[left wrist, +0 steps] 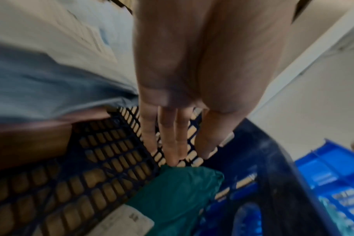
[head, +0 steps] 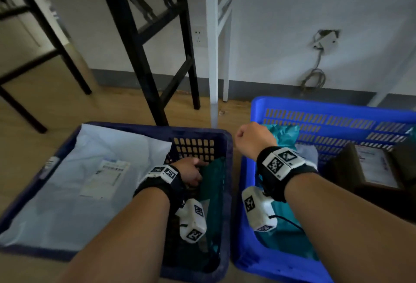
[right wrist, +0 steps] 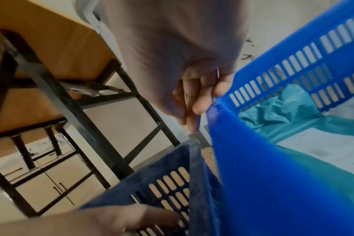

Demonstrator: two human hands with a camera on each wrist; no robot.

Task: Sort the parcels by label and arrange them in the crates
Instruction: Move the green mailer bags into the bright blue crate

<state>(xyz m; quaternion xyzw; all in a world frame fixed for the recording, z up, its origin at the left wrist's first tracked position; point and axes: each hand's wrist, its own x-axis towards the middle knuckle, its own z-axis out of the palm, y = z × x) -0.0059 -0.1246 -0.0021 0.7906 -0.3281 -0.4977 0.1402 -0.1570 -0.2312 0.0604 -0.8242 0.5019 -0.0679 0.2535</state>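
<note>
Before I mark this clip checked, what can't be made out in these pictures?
- Label text on the white parcel: too small and blurred, head view.
- Green parcel in the dark blue crate: left hand and wrist camera cover it, head view.
- Brown box in the bright blue crate: cut off by the edge.

No legible text: shipping label (head: 105, 179) on pale parcel (head: 67, 192) too blurred; same for label (head: 376, 165) in bright blue crate (head: 337, 108).

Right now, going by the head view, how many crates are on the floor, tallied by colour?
Dark blue crate: 1
Bright blue crate: 1
Total: 2
</note>
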